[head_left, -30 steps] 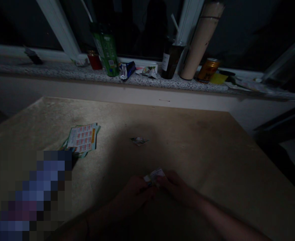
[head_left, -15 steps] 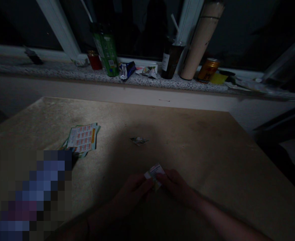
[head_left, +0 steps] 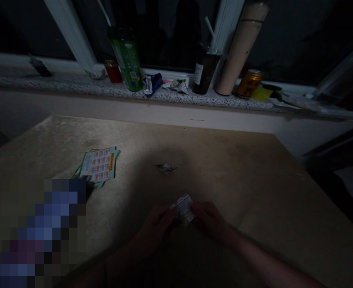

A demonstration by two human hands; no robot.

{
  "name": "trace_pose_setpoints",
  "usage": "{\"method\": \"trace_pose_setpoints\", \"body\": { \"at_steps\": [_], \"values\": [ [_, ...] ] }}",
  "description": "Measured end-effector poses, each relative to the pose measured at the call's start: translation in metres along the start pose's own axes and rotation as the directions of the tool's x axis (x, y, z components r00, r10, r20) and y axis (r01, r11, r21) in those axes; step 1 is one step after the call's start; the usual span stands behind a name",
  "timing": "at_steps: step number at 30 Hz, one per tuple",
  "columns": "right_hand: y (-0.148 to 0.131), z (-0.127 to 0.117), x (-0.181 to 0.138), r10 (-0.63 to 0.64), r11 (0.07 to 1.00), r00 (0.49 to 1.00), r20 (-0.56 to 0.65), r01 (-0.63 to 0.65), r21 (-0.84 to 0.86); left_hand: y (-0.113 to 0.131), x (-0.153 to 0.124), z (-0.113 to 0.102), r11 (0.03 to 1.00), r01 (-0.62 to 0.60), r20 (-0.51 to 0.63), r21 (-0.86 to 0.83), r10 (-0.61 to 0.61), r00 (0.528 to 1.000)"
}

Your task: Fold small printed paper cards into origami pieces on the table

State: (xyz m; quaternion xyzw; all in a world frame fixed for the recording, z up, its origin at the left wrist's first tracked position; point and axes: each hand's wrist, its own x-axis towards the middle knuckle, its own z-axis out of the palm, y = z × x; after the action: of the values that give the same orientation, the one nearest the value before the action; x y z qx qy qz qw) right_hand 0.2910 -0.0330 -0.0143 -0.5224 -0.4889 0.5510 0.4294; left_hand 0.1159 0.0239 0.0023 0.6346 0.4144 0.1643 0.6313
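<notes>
Between my two hands is a small folded piece of printed paper (head_left: pixel 185 206), white with dark print and some yellow-green at its lower end. My left hand (head_left: pixel 160 222) pinches its left edge, thumb on top. On the right edge, my right hand (head_left: pixel 210 218) grips it with thumb and bent fingers. Beyond the hands, a small folded paper diamond (head_left: pixel 166 168) lies on the table. To the left rests a stack of printed sheets (head_left: pixel 100 165) with rows of red figures. Dim light hides the undersides of my fingers.
The wooden table (head_left: pixel 239 168) ends at a wall below a granite sill (head_left: pixel 83 86). Along the sill stand a green cup (head_left: pixel 128 64), a red jar (head_left: pixel 113 72), a dark cup (head_left: pixel 205 74), a tall beige flask (head_left: pixel 239 52) and a golden can (head_left: pixel 249 85). A blurred-out patch covers the lower left.
My thumbs have drawn apart toward the paper's edges, so more of its printed face shows. The paper has shifted slightly; the paper diamond and the stack lie where they were.
</notes>
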Motion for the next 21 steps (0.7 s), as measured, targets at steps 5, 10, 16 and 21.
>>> {"method": "trace_pose_setpoints", "body": {
  "at_steps": [5,10,16,21],
  "values": [
    [-0.001,0.0,0.0,0.028,0.999,1.0,0.005,-0.028,-0.015,0.003,-0.001,0.0,0.996,0.001,-0.054,0.092,0.004,0.999],
    [-0.007,0.002,0.0,-0.055,0.998,0.998,-0.041,0.055,0.0,0.007,-0.003,0.0,0.986,-0.004,-0.055,0.164,0.013,0.998],
    [-0.012,0.006,-0.004,-0.122,0.985,0.972,-0.202,0.145,0.099,0.011,0.0,-0.001,0.991,0.028,-0.15,0.128,-0.009,0.989],
    [-0.008,0.006,-0.004,-0.208,0.977,0.946,-0.247,0.214,-0.003,0.007,-0.002,-0.001,0.996,0.066,-0.191,0.067,-0.052,0.98]
  ]
}}
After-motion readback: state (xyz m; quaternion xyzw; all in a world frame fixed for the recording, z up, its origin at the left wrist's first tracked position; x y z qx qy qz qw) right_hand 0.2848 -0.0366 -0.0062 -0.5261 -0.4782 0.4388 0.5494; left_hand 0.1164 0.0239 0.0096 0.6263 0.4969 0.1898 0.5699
